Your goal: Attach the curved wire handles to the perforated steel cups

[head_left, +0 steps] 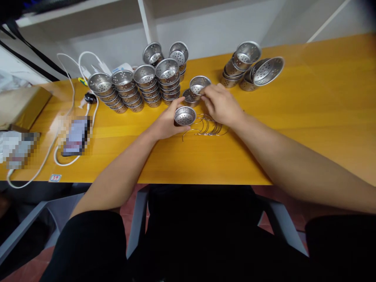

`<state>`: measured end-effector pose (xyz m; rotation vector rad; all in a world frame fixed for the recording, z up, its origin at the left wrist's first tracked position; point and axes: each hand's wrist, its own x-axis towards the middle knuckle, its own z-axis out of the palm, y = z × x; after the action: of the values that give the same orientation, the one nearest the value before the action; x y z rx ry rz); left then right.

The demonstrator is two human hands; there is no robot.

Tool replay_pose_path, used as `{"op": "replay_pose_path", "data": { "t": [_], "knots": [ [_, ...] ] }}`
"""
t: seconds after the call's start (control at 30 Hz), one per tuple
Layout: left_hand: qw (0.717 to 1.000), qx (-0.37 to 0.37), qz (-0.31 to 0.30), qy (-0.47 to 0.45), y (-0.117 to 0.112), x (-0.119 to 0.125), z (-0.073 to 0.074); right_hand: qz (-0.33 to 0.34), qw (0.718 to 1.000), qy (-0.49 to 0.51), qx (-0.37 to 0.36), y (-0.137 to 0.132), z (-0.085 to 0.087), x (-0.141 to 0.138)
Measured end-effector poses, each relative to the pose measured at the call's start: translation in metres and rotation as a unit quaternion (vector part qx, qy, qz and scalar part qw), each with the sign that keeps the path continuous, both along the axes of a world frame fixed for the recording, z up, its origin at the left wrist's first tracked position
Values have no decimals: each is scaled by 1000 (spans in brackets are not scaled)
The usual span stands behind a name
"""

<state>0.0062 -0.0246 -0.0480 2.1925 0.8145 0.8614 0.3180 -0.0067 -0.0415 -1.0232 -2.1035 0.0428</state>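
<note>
My left hand is wrapped round a perforated metal cup, whose open top faces up. Just beyond it, my right hand pinches the rim of a second perforated cup. That one is tilted over another perforated cup standing on the table; whether the two touch I cannot tell. Several thin curved wires lie on the table under and between my hands.
Stacks of perforated cups stand at the back left, and more stacked cups lean at the back right. A phone, white cables and a cardboard box lie on the left of the orange table.
</note>
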Motion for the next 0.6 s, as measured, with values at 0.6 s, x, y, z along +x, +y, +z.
{"op": "replay_pose_path", "data": {
  "t": [0.6],
  "knots": [
    [1000, -14, -5, -8, -1, 3, 1, 37, 999, 4, 6, -4, -3, -4]
  ]
}}
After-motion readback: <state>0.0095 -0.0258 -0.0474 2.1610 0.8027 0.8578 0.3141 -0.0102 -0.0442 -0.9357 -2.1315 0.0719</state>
